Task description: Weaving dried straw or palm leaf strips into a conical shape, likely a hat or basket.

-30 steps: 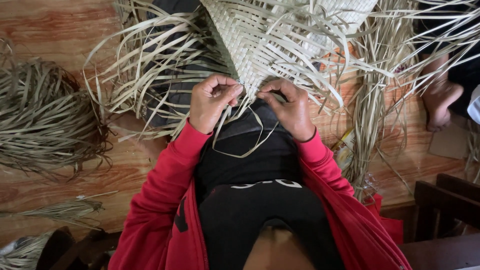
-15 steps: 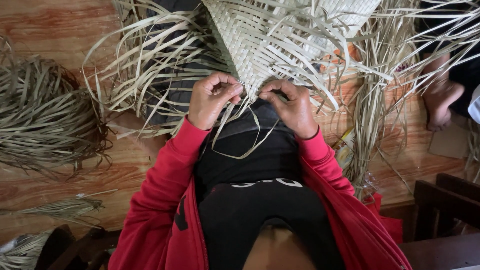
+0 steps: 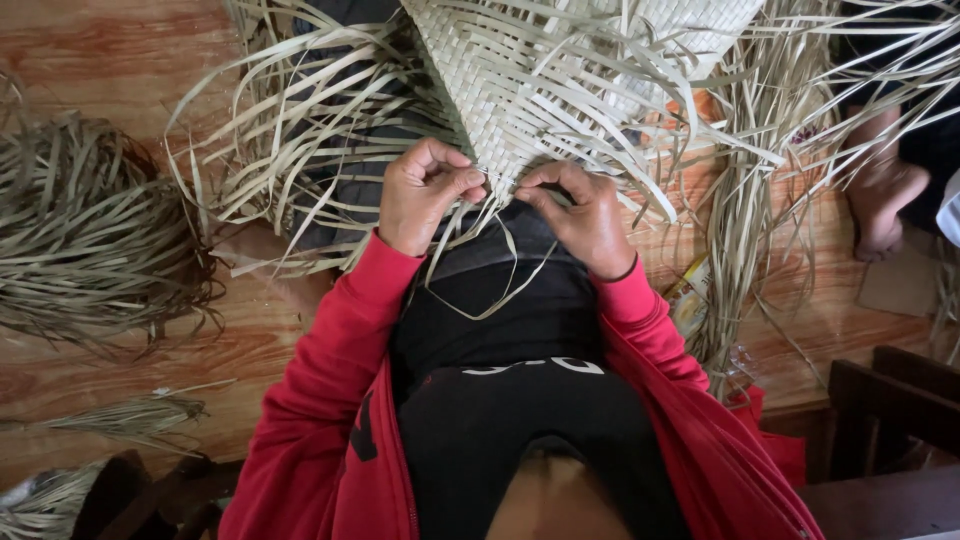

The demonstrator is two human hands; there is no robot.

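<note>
Fingers of both hands meet at the near corner of the woven mat (image 3: 560, 70), the left hand (image 3: 422, 195) pinching pale strips against its thumb and the right hand (image 3: 580, 215) curled to pinch the neighbouring strips, likely so the loose ends stay taut and crossed where the weave stops. That mat lies just beyond both hands over the lap, a flat, tight lattice of straw-coloured leaf strips, unwoven ends (image 3: 300, 150) fanning out left and right.

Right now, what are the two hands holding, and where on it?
Both pinch loose strips at the near pointed corner of the woven mat: left hand on the corner's left side, right hand on its right.
</note>
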